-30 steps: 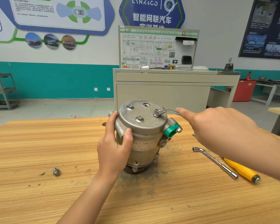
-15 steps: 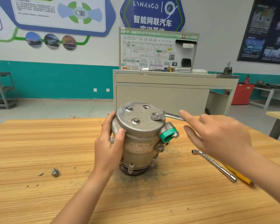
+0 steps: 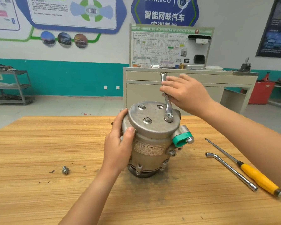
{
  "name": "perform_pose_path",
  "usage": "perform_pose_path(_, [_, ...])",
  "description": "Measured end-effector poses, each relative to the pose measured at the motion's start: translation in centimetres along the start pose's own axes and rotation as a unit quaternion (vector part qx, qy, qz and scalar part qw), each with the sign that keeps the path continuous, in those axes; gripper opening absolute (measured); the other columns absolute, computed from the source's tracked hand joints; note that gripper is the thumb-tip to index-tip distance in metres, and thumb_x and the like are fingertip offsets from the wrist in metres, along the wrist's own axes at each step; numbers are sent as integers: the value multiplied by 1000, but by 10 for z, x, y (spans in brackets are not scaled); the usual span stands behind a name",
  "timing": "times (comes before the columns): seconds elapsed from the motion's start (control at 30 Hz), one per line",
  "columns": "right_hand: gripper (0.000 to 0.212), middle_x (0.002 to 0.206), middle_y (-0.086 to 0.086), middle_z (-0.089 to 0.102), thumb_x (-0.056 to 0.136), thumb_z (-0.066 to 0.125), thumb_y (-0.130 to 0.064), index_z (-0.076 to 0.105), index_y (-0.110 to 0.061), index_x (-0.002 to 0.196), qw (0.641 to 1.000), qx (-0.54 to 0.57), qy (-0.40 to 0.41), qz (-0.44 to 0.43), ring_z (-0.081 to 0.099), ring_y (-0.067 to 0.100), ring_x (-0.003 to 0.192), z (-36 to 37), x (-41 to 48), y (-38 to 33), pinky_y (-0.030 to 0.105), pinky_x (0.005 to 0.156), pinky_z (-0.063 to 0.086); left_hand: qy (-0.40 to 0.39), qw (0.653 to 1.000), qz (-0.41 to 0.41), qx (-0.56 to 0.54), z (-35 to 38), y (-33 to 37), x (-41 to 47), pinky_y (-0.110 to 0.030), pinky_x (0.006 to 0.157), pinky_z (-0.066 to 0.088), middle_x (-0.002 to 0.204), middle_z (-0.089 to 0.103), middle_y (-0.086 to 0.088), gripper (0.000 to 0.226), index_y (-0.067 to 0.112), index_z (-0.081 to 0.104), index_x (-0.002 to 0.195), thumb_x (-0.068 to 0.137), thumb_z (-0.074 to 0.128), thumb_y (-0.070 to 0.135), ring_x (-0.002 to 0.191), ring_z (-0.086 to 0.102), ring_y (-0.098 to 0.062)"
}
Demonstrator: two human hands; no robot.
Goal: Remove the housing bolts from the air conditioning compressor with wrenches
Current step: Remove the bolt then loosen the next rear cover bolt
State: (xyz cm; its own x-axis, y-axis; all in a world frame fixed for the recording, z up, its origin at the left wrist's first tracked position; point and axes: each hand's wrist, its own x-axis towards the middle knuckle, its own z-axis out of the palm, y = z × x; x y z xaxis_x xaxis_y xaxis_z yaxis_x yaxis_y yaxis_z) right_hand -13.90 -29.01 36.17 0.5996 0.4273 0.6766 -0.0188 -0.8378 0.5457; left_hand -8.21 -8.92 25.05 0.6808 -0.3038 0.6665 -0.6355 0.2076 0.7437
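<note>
white-and-teal wall point(image 3: 63, 75), grey floor point(image 3: 55, 106), beige cabinet point(image 3: 185, 88).

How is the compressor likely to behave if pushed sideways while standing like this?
Probably heavy and rigid: the compressor looks like cast metal. It stands on its narrower lower end, so it may tip or twist; the left hand grips its side, likely bracing it.
</note>
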Motion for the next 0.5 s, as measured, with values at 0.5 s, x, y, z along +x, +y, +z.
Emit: perform_pose_path(0.5, [41,54,-9,41,90,27,-39,45,-31,127,944,10,-235,232,55,24,54,-105,-73,-67,28,42,28,5,1000,0,-10,-2,4,-8,5,74,35,116,45,32,39,49,38,117,79,47,40,100,44,29])
